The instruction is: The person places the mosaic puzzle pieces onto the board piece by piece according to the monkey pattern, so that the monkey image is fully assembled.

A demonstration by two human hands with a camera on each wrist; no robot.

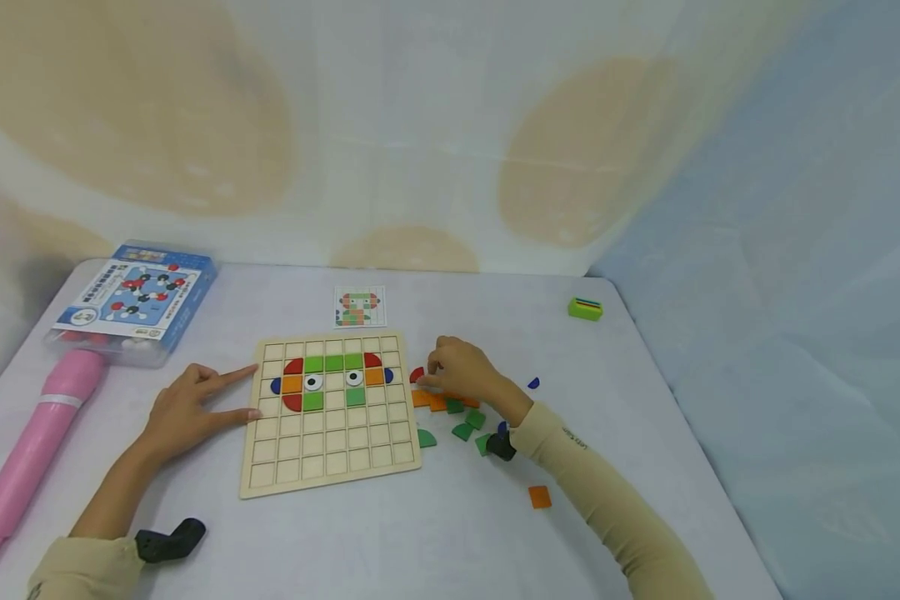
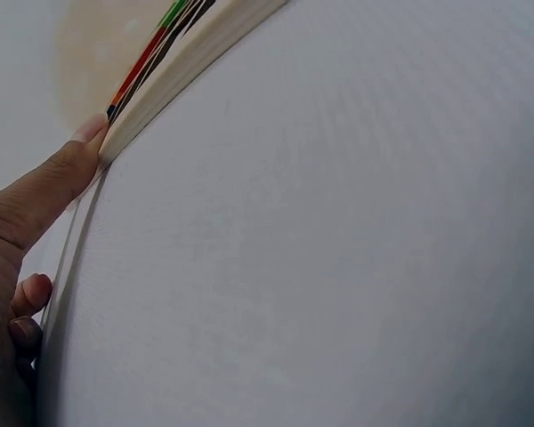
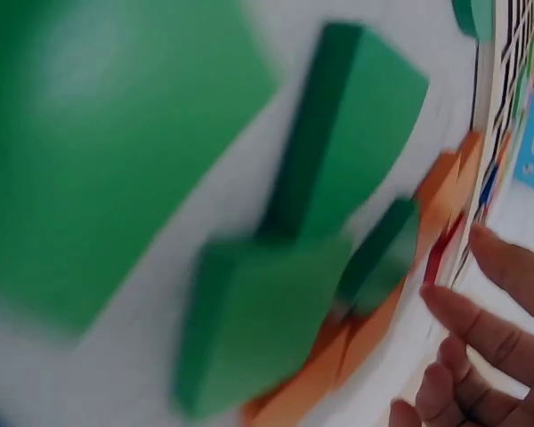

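A pale wooden grid board [image 1: 330, 483] lies on the table, with red, orange, green and blue pieces and two eye pieces set in its upper rows. My left hand [image 1: 183, 408] rests against the board's left edge, index finger and thumb extended and spread apart; its other fingers are folded under. Right of the board, my right hand [image 1: 461, 367] reaches down over a group of loose pieces. In the right wrist view, its parted fingertips are right by a red piece [image 3: 440, 253], close to orange pieces [image 3: 369, 338] and green pieces [image 3: 360, 124].
Behind the board lies a small pattern card [image 1: 360, 307]. At left are a boxed set [image 1: 138, 292] and a pink tube-shaped object [image 1: 37, 458]. A green block [image 1: 585, 309] sits far right. An orange square [image 1: 540, 497] and a blue piece [image 1: 533, 383] lie apart at right.
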